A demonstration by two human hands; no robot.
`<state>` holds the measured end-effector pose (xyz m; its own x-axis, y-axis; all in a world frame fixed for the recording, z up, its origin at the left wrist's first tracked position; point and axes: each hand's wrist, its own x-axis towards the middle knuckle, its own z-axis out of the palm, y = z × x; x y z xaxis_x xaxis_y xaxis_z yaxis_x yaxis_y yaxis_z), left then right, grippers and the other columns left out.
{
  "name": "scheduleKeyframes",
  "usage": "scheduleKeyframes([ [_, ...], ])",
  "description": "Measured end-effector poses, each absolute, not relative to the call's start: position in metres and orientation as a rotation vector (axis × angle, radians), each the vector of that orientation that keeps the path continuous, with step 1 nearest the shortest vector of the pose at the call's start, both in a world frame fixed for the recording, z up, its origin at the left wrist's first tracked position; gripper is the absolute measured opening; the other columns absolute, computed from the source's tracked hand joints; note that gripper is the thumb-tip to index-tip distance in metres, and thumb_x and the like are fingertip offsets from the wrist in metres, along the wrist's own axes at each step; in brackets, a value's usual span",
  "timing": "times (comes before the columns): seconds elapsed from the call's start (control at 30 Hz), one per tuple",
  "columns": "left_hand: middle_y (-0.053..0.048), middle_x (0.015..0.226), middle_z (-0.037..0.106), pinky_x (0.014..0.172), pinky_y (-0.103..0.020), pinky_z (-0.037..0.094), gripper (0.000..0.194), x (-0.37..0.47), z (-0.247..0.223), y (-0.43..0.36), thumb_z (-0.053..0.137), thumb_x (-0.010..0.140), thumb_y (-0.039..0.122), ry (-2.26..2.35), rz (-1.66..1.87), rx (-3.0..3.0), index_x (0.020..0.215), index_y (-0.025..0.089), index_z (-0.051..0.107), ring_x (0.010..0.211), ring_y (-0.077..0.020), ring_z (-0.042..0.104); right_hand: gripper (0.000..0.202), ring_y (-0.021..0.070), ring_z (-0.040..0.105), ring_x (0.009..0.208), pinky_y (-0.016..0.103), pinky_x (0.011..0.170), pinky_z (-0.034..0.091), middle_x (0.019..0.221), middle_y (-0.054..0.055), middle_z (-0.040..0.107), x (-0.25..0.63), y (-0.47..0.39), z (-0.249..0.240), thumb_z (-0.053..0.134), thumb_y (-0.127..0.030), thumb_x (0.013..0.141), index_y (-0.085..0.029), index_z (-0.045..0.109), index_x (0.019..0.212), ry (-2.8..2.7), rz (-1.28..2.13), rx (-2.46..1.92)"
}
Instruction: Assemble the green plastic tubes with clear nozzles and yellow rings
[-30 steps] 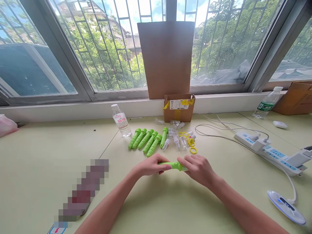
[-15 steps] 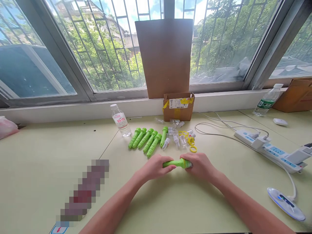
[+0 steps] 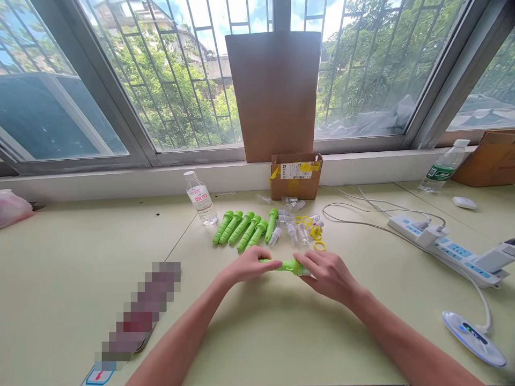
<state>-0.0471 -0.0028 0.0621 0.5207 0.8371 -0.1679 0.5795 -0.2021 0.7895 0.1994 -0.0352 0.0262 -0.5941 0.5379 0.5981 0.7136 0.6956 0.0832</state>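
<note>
My left fingers (image 3: 274,264) clasp tube (image 3: 287,266), right fingers (image 3: 308,262) hold clear cap (image 3: 304,272), likely for steadiness; more tubes (image 3: 243,229) just beyond.

Held tube (image 3: 287,265) — green, yellow band (image 3: 297,267); ridged end (image 3: 304,269) looks clear or whitish, partly covered. 6 tubes (image 3: 240,229) behind: same green, ringed. Loose rings (image 3: 319,242) yellow. Small vials (image 3: 303,235) clear and white. Table (image 3: 306,338) pale yellow-green. Small box (image 3: 279,190) brown — white label (image 3: 295,170), yellow tape (image 3: 275,173). Power strip (image 3: 449,256) white, light-blue panels (image 3: 457,251).
</note>
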Motion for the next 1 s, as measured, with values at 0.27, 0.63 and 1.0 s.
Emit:
scheduleKeyframes([
  [0.27, 0.004, 0.051, 0.041, 0.045, -0.021, 0.024, 0.047, -0.047, 0.063, -0.003, 0.057, 0.076, 0.058, 1.115, 0.314, 1.893, 0.064, 0.014, 0.061, 0.048, -0.0072, 0.033, 0.025, 0.0132, 0.053, 0.057, 0.026, 0.052, 0.027, 0.069, 0.002, 0.064, 0.199, -0.037, 0.018, 0.055, -0.038, 0.087, -0.017, 0.06, 0.1, -2.398, -0.233, -0.985],
  [0.63, 0.005, 0.051, 0.026, 0.046, -0.024, 0.016, 0.051, -0.045, 0.045, -0.003, 0.055, 0.077, 0.059, 1.172, 0.376, 1.988, 0.053, 0.014, 0.049, 0.051, -0.0071, 0.023, 0.023, 0.0079, 0.035, 0.053, 0.02, 0.048, 0.027, 0.058, -0.006, 0.039, 0.199, -0.04, 0.037, 0.064, -0.036, 0.078, -0.018, 0.054, 0.067, -2.213, 0.887, -1.137],
  [1.0, 0.005, 0.062, 0.046, 0.052, -0.021, 0.026, 0.042, -0.041, 0.05, -0.004, 0.061, 0.073, 0.059, 1.311, 0.574, 2.147, 0.076, 0.017, 0.06, 0.057, -0.009, 0.037, 0.033, 0.017, 0.062, 0.078, 0.026, 0.068, 0.049, 0.094, 0.003, 0.068, 0.206, -0.021, 0.017, 0.067, -0.025, 0.075, -0.022, 0.065, 0.107, -2.076, 0.678, -1.11],
])
